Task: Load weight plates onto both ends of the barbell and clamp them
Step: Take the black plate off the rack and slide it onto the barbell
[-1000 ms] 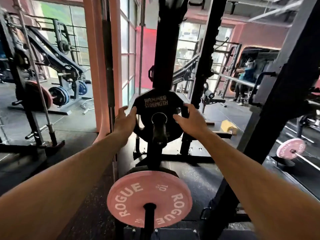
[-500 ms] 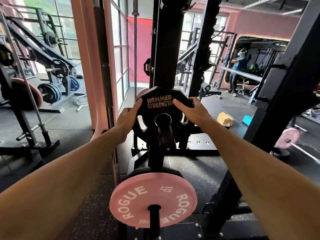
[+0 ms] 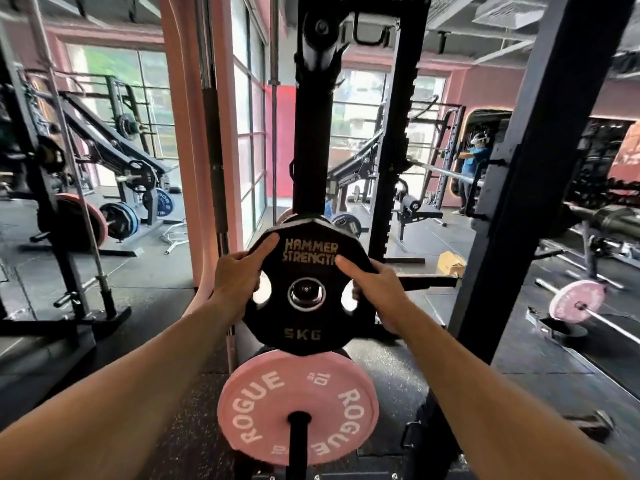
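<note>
Both hands grip the black plate [image 3: 306,285], a twelve-sided disc lettered "HAMMER STRENGTH" above its hole and "5KG" below. The left hand [image 3: 239,278] clasps the plate's left edge, thumb laid across the face toward the lettering and fingers wrapped behind through the left grip slot. The right hand [image 3: 374,289] clasps the right edge the same way, thumb on the face just right of the lettering, fingers curled round the rim behind. The plate faces the camera, held upright between the two hands. Through its centre hole shows the chrome end of a peg [image 3: 307,293]; whether the plate rests on that peg or is clear of it cannot be told.

Directly below the plate, its top edge overlapped by the plate's bottom, a pink plate [image 3: 298,407] marked "ROGUE" and "10" sits on a black peg [image 3: 298,441]. Behind the black plate rises a black post [image 3: 313,150] of the rack. Well to the right of the plate, on the floor, a barbell [image 3: 599,315] lies with a small pink plate [image 3: 576,301] on its end.
</note>
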Demonstrator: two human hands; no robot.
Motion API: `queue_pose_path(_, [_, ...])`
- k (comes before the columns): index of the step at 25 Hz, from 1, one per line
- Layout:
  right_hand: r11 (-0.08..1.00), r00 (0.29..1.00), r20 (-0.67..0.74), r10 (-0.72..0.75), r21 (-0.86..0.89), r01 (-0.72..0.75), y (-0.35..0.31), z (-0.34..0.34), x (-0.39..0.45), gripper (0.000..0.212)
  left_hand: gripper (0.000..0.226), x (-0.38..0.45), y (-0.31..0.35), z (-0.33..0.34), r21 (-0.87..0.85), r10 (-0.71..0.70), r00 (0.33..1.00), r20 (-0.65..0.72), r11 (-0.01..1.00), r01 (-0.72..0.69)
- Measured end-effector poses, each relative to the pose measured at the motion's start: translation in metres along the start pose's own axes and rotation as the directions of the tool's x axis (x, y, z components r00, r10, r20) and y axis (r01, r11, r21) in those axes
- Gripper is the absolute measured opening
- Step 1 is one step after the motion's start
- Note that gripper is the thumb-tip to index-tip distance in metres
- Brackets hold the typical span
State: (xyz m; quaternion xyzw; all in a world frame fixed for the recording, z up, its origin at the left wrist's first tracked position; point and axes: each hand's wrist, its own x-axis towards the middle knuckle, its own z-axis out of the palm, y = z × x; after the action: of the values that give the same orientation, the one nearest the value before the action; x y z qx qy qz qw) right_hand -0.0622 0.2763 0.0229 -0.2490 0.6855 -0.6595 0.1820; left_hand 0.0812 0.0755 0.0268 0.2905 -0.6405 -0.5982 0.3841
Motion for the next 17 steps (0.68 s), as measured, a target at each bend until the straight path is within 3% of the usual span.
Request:
queue_pose_path(3, [0.996, 0.999, -0.051, -0.009, 0.083, 0.014, 0.008, -0.008, -0.044, 0.048, 0.076, -0.047, 0.015, 0.001, 0.045, 0.061, 0.997, -0.040, 0.997, -0.059])
queue_pose_path(5, [0.994, 0.994, -0.089, -0.060, 0.090, 0.068, 0.001, -0.025, -0.074, 0.051, 0.083, -0.084, 0.025, 0.010, 0.013, 0.097, 0.994, -0.045, 0.995, -0.096])
queue_pose_path(11, [0.979, 0.946, -0.256, -0.198, -0.017, 0.201, -0.050, -0.127, -0.166, 0.043, 0.073, -0.179, 0.063, 0.083, -0.119, 0.170, 0.983, 0.075, 0.980, -0.160])
queue_pose_path(13, [0.974, 0.920, -0.322, -0.225, -0.034, 0.226, -0.063, -0.171, -0.194, 0.048, 0.075, -0.206, 0.079, 0.121, -0.164, 0.193, 0.968, 0.158, 0.972, -0.167])
queue_pose_path(15, [0.971, 0.876, -0.419, -0.239, -0.078, 0.227, -0.072, -0.212, -0.219, 0.077, 0.079, -0.231, 0.093, 0.162, -0.190, 0.222, 0.950, 0.218, 0.965, -0.181])
queue_pose_path(16, [0.971, 0.859, -0.454, -0.239, -0.093, 0.221, -0.074, -0.231, -0.228, 0.079, 0.082, -0.241, 0.099, 0.181, -0.199, 0.227, 0.945, 0.234, 0.963, -0.182])
queue_pose_path(17, [0.970, 0.845, -0.477, -0.243, -0.104, 0.220, -0.078, -0.248, -0.236, 0.068, 0.082, -0.249, 0.104, 0.198, -0.199, 0.223, 0.943, 0.247, 0.964, -0.176])
